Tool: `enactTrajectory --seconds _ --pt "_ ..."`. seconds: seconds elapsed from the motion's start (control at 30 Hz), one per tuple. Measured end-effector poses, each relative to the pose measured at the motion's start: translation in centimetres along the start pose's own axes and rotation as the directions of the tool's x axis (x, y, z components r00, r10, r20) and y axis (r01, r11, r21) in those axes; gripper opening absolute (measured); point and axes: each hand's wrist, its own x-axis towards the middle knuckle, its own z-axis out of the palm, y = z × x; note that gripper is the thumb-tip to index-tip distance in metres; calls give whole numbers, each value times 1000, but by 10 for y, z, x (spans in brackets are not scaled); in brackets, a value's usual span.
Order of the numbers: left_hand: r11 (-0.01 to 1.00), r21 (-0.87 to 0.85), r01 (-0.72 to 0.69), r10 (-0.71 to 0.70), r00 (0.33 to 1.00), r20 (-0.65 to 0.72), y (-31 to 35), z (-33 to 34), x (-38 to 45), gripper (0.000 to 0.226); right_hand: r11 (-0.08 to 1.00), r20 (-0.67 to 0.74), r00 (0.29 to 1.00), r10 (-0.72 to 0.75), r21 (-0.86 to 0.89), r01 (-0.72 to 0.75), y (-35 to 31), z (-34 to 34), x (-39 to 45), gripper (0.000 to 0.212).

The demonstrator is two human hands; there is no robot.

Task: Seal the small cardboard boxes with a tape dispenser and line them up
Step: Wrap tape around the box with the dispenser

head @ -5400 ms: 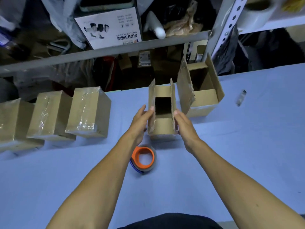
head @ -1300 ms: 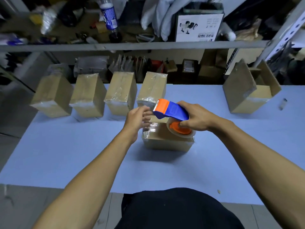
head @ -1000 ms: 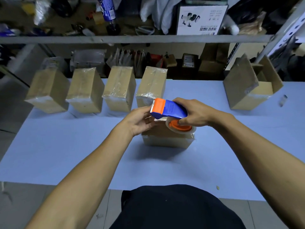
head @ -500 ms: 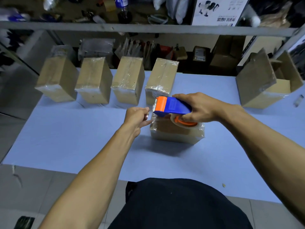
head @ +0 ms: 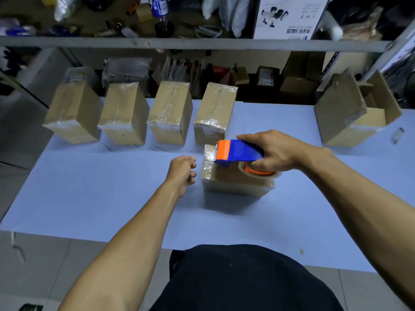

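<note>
My right hand grips the dispenser on the box, taping it. Left hand waits beside, fingers curled, empty.

You stand at a pale blue table set over a grey tiled floor. Behind it your grey metal shelf carries clutter, a plastic bottle and a white printed carton.

Four sealed boxes line the back of the bench; a fifth box sits before the rightmost, an open box far right.
</note>
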Motion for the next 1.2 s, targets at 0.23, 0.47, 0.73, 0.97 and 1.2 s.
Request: enactTrajectory --seconds 0.23,0.47,0.73,0.97,1.2 --pt "990 111 -88 93 995 -38 -18 25 5 17 1000 -13 1000 28 0 -28 -2 0 0 69" --pt "943 299 -149 151 988 16 -18 27 18 19 998 -28 998 53 -22 -54 0 3 4 65" --pt "947 237 217 -213 976 -45 -26 22 20 40 994 -37 994 99 -43 -101 4 5 6 73" --pt "868 383 -314 404 897 -179 -8 39 -6 33 994 -52 996 75 -75 -79 8 9 7 79" --pt "854 425 -299 297 952 73 -8 55 12 52 993 -54 997 46 -104 -52 9 11 9 72"
